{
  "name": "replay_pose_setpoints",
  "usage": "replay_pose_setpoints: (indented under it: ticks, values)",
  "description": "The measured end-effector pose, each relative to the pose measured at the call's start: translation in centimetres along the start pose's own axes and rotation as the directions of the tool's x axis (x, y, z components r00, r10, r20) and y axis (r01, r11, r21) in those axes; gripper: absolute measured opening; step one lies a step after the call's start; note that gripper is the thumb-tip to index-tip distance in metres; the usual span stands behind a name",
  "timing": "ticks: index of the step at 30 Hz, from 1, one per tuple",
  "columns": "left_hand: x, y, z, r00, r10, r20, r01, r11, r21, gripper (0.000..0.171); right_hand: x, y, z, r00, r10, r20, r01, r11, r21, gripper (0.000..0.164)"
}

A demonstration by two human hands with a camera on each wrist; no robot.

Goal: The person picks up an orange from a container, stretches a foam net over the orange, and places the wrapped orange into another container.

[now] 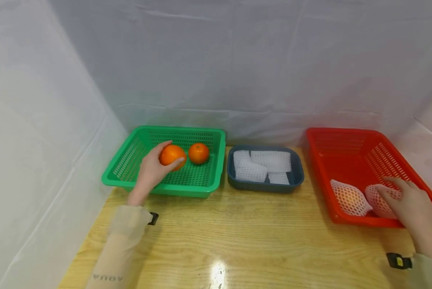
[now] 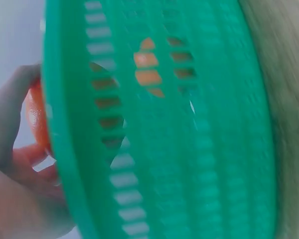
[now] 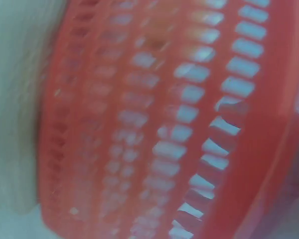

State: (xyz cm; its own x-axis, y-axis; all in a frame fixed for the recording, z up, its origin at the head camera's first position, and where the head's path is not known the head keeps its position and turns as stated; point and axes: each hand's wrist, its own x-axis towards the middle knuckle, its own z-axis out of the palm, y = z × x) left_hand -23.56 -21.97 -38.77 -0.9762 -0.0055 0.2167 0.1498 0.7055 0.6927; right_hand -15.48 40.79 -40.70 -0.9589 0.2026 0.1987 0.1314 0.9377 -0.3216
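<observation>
My left hand grips an orange over the green basket, thumb on the near side and fingers behind. Another orange sits in that basket to the right. In the left wrist view the held orange shows past the basket's rim. Over at the right, my right hand holds a round fruit in pinkish foam netting inside the red basket. Beside it lies a fruit in white foam netting. The red basket's slotted wall hides most of the right hand in its wrist view.
A dark blue tray with several white foam nets stands between the two baskets. All three containers are on a wooden table. White sheeting hangs behind and at the sides.
</observation>
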Motion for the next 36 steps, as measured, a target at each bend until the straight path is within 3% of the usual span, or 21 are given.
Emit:
replay_pose_setpoints:
  ticks: [2, 5, 10, 15, 20, 27, 36]
  values:
    - [-0.2, 1.1, 0.4, 1.000, 0.011, 0.006, -0.011, 1.000, -0.020, 0.076, -0.1, -1.2, 0.0, 0.999, -0.023, -0.045, 0.025, 0.999, 0.036, 0.053]
    - [-0.8, 3.1, 0.8, 0.999, 0.043, 0.014, -0.042, 0.998, -0.047, 0.076, -0.3, -3.3, 0.0, 0.985, -0.113, -0.130, 0.127, 0.987, 0.103, 0.041]
    - [-1.9, 6.4, 1.5, 0.990, 0.139, 0.027, -0.137, 0.988, -0.067, 0.072, -1.1, -6.8, 0.1, 0.928, -0.276, -0.250, 0.322, 0.932, 0.167, 0.029]
    - [-3.4, 8.9, 2.5, 0.971, 0.234, 0.055, -0.227, 0.968, -0.106, 0.072, -2.0, -10.8, 0.6, 0.892, -0.328, -0.311, 0.407, 0.883, 0.236, 0.025]
    - [-4.6, 10.4, 3.9, 0.958, 0.267, 0.101, -0.253, 0.958, -0.136, 0.072, -2.9, -14.7, 1.7, 0.833, -0.394, -0.388, 0.513, 0.813, 0.276, 0.033]
    - [-5.8, 11.8, 6.3, 0.933, 0.345, 0.103, -0.330, 0.933, -0.141, 0.067, -4.5, -19.6, 4.2, 0.772, -0.529, -0.352, 0.629, 0.715, 0.304, 0.063]
    - [-7.0, 12.7, 9.5, 0.888, 0.428, 0.168, -0.402, 0.900, -0.167, 0.075, -5.8, -23.2, 7.0, 0.729, -0.645, -0.228, 0.645, 0.536, 0.545, 0.086]
